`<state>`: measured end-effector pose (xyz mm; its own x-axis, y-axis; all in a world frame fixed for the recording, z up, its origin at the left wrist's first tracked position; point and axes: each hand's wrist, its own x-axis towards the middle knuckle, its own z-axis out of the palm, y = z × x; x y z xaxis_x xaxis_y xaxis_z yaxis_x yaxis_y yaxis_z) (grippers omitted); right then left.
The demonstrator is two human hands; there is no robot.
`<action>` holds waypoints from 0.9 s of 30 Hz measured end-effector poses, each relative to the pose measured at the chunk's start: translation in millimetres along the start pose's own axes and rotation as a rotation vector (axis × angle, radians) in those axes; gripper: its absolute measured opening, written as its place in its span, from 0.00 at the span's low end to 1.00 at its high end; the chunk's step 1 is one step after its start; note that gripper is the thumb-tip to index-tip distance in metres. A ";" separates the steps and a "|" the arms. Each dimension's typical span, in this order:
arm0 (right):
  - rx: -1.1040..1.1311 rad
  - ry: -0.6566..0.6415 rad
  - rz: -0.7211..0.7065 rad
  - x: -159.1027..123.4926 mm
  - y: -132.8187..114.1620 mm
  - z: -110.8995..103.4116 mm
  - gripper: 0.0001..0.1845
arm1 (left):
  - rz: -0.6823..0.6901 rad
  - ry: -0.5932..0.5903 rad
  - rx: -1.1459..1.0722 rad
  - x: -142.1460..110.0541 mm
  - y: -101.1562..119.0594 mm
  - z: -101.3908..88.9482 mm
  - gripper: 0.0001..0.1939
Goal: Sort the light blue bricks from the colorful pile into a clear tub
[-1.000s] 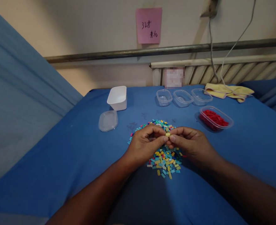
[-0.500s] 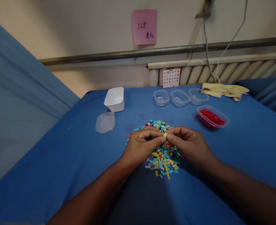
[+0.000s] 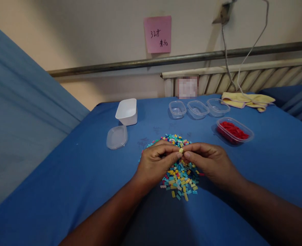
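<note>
While the thumb and forefinger of the left hand (image 3: 154,163) nearly meet those of the right hand (image 3: 213,163), they keep between them a very small pale-yellow plastic toy brick (image 3: 181,150). It is held just above a loose heap of small multicoloured plastic bricks (image 3: 179,178), which lies on the blue cloth (image 3: 89,177) covering the work surface. Each hand is almost closed, in a narrow pinch, and both appear to have hold of this brick. Whether it is one piece or several joined together, I cannot tell, because the fingers hide part of it.

The step in hand, as I judge it, is a fine two-handed handling of the yellow brick, perhaps pressing or turning it. The next move seems to call for light, steady fingertips, since so small a piece could easily slip into the heap below.

Farther to the right stands a clear plastic tub (image 3: 250,132) with red pieces (image 3: 233,130) inside, well apart from the right hand. Near it, three clear plastic tubs (image 3: 197,110) stand in a row.
</note>
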<state>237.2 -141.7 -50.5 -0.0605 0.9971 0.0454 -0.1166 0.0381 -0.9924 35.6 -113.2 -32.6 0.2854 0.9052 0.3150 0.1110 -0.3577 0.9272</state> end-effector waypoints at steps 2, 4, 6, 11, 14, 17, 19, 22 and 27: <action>-0.039 0.011 -0.026 -0.9 -0.5 0.3 0.09 | 0.005 -0.001 0.008 -0.8 1.0 -0.4 0.01; -0.088 0.014 -0.062 -2.0 -0.7 0.4 0.08 | -0.002 -0.010 0.020 -1.7 1.9 -1.1 0.02; -0.134 0.001 -0.105 -2.6 -0.1 -0.1 0.07 | -0.005 -0.017 0.023 -1.9 2.1 -1.6 0.02; -0.247 -0.053 -0.185 -1.3 4.9 -6.2 0.07 | -0.101 -0.022 -0.026 0.8 0.6 -0.2 0.03; -0.343 -0.081 -0.281 0.1 5.9 -11.9 0.12 | -0.292 -0.070 -0.119 1.9 1.4 -0.1 0.09; -0.483 -0.149 -0.456 1.1 3.3 -16.6 0.17 | -0.427 -0.136 -0.199 1.0 3.5 -1.0 0.15; -0.570 -0.185 -0.540 1.8 0.9 -18.9 0.15 | -0.482 -0.169 -0.260 0.4 4.7 -1.0 0.16; -0.617 -0.117 -0.564 3.4 -0.3 -21.6 0.12 | -0.550 -0.125 -0.402 2.4 6.2 -0.2 0.15; -0.624 -0.029 -0.422 5.3 6.1 -24.5 0.11 | -0.667 0.097 -0.660 10.6 9.9 -3.3 0.09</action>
<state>260.4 -134.6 -59.1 -0.1621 0.8881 0.4301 0.4467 0.4547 -0.7705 36.6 -106.3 -19.4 0.2739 0.9019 -0.3339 -0.3472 0.4165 0.8402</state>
